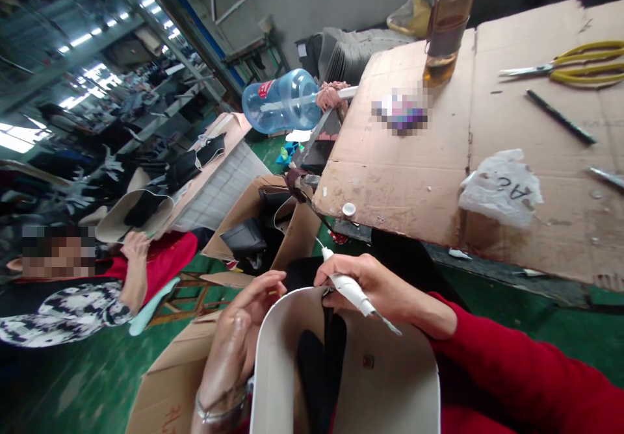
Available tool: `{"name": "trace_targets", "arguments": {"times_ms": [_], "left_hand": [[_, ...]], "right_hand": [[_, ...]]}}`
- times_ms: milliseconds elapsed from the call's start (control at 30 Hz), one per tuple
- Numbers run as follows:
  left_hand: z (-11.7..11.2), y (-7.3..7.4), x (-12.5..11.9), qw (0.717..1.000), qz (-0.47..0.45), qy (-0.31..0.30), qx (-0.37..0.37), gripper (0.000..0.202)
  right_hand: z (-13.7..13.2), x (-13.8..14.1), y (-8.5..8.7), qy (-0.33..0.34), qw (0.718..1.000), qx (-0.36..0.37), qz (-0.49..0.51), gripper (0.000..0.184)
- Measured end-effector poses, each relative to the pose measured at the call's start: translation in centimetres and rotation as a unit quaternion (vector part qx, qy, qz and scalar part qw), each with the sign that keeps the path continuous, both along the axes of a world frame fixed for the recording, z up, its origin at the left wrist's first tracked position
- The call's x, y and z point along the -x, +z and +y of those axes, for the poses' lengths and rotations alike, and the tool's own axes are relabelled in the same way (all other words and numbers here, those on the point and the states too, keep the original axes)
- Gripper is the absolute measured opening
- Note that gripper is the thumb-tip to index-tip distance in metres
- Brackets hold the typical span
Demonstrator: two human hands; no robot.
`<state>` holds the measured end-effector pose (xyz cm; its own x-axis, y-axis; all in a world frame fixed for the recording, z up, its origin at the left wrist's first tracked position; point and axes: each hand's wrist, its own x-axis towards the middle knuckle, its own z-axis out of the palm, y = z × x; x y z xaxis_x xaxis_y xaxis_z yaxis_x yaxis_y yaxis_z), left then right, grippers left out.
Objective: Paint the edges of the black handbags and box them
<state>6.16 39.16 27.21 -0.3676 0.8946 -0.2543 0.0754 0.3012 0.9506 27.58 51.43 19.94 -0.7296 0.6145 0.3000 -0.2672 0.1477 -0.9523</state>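
A white curved bag piece (380,375) with black lining lies in my lap, low in the centre. My left hand (238,336) grips its left upper edge, fingers curled on the rim. My right hand (375,284), in a red sleeve, is closed around a white corded pen-shaped tool (348,288) with a thin metal tip, held over the top edge of the piece. The cord runs up toward the table.
A cardboard-covered table (419,187) stands ahead with a bottle (446,28), yellow-handled scissors (575,63), a dark pen (560,117) and a marked plastic scrap (502,187). Open cardboard boxes (258,226) with black pieces stand on the green floor. Another person in red (146,258) sits at left.
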Motion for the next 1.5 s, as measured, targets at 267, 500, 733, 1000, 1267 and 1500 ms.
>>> {"name": "trace_targets", "arguments": {"times_ms": [267,500,733,1000,1267,1500], "left_hand": [[5.1,-1.9,-0.8,0.971,0.021,-0.216,0.105,0.071],[6.2,-4.0,-1.1,0.964,0.016,-0.243,0.103,0.056],[5.7,-3.9,0.0,0.965,-0.069,-0.230,0.102,0.080],[6.7,-6.0,-1.6,0.967,-0.018,-0.202,0.157,0.025],[5.8,-6.3,-2.9,0.987,-0.063,-0.071,0.132,0.033],[5.8,-7.0,-4.3,0.989,-0.087,-0.031,0.113,0.037]], "right_hand": [[-0.7,0.6,-1.6,-0.080,0.997,0.010,-0.001,0.016],[-0.6,1.1,-2.3,-0.097,0.995,-0.007,-0.022,0.015],[0.0,1.4,-3.3,-0.120,0.992,0.010,-0.030,0.014],[-0.4,1.4,-3.1,-0.175,0.983,0.037,-0.036,0.025],[0.0,1.2,-3.8,-0.225,0.974,-0.011,-0.010,0.012],[4.1,-3.2,-3.6,-0.309,0.950,-0.043,-0.004,0.036]]}}
